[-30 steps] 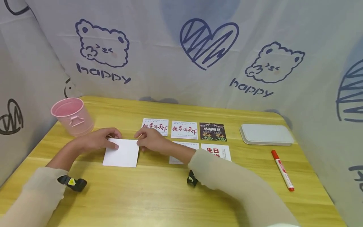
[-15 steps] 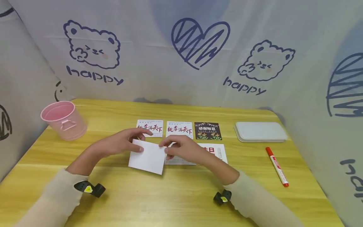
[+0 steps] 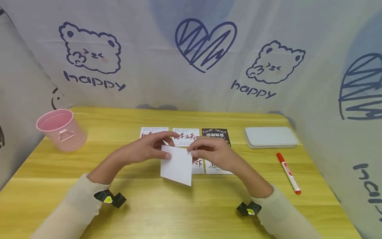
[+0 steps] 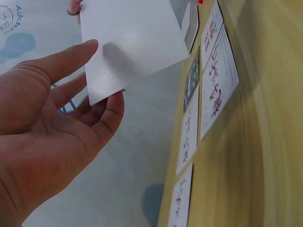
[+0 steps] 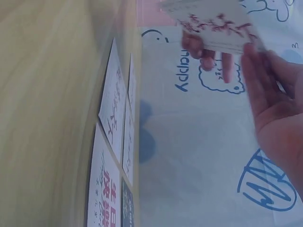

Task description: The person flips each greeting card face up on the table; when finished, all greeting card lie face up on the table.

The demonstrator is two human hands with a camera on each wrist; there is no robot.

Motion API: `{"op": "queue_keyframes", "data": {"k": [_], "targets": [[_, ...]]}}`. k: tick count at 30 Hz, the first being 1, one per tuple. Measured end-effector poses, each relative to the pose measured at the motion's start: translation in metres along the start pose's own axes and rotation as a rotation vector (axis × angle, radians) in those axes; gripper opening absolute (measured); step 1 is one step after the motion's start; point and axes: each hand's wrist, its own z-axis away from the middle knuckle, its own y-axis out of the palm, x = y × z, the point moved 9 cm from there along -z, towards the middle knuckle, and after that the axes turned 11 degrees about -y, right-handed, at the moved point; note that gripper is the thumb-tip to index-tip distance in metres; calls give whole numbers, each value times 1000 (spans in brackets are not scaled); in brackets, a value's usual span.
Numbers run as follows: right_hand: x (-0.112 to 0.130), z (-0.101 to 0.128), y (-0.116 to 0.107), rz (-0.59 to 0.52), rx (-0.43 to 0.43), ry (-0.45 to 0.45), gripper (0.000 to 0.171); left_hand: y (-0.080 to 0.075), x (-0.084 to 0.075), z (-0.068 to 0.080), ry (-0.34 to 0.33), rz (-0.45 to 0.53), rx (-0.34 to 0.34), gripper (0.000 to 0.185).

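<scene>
A square card (image 3: 176,167) is held above the wooden table, its blank white face toward me. My left hand (image 3: 140,151) pinches its upper left corner between thumb and fingers. At the upper right corner, my right hand (image 3: 222,156) grips it too. Red Chinese lettering shows on the card's other face (image 5: 215,23) in the right wrist view. Behind and under the hands lie several cards in two rows. Two white cards with red writing (image 3: 188,136) and a dark card (image 3: 215,132) form the back row. A white birthday card (image 3: 219,170) lies in front, partly covered by my right hand.
A pink bucket (image 3: 64,132) stands at the table's back left. Toward the right are a white flat case (image 3: 271,137) and a red-capped marker (image 3: 288,173). A printed cloth (image 3: 143,53) hangs behind the table (image 3: 167,215).
Both hands have carried the card rightward from the left of the table, to in front of the laid cards. It has tilted, its blank face still toward me. The head view has shifted slightly.
</scene>
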Motion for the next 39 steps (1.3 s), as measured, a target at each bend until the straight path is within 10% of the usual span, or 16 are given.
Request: {"op": "queue_keyframes", "data": {"k": [11, 25, 39], "targets": [[9, 4, -25, -123, -286, -104, 12, -5, -21, 14, 19, 26, -113, 48], [18, 5, -24, -62, -266, -135, 14, -12, -22, 19, 12, 68, -146, 37], [-3, 6, -42, -157, -435, -15, 19, -39, -20, 30, 66, 260, -266, 33]]}}
